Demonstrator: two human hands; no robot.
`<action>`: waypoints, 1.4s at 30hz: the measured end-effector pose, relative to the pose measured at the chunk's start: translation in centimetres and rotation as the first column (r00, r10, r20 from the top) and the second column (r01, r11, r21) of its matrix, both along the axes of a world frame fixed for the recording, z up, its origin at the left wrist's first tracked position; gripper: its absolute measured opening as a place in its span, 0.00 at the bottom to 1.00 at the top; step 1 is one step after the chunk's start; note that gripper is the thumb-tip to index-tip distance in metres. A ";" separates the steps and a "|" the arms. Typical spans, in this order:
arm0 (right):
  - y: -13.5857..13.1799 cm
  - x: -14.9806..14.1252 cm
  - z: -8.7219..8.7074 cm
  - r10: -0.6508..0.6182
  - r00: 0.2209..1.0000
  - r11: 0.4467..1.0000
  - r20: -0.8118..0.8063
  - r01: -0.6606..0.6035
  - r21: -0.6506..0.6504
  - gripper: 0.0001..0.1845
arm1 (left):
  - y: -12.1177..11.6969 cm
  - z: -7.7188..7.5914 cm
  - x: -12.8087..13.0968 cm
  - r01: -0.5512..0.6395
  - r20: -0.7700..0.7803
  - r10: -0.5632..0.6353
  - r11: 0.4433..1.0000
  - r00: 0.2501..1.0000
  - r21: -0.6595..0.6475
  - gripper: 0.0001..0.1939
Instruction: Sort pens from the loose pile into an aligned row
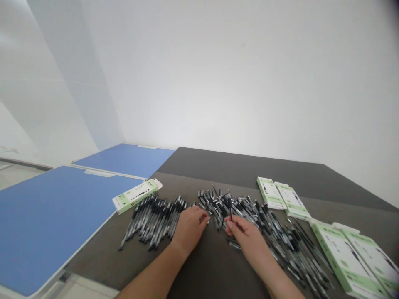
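My right hand (245,232) is closed in a pinch around a slim dark pen (230,207), which points up and away from me. My left hand (190,226) has its fingers curled together; a small pale bit shows at the fingertips, too small to name. Beside my left hand lies a row of clear pens with black grips (156,220), mostly side by side. A looser heap of similar pens (249,207) spreads behind and to the right of my right hand, some under the forearm.
A green and white pen box (135,196) leans over the left row of pens. Two more boxes (282,197) lie at the right rear, and larger-looking ones (352,257) at the right front. The dark table (212,261) adjoins blue tables (56,216) on the left; a white wall stands behind.
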State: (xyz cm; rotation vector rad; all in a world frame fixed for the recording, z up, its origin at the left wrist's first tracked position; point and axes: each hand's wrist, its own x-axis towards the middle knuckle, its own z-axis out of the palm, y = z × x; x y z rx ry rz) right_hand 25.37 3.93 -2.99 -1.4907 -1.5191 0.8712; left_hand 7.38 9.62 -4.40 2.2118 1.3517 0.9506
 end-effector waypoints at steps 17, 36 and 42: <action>0.0 -0.3 -0.7 0.005 0.984 1.000 -0.177 -0.005 0.002 0.12 | 0.0 0.6 0.5 0.098 0.582 0.158 0.918 0.798 -0.383 0.09; -1.2 -1.4 -0.4 0.118 0.952 0.988 0.284 -0.142 0.065 0.14 | -0.1 1.2 -0.1 0.589 0.896 0.420 0.691 0.145 -0.419 0.05; -1.2 -1.4 -0.6 0.120 0.924 0.984 0.363 -0.159 0.077 0.16 | -0.3 1.1 0.0 0.628 0.899 0.399 0.658 0.179 -0.417 0.07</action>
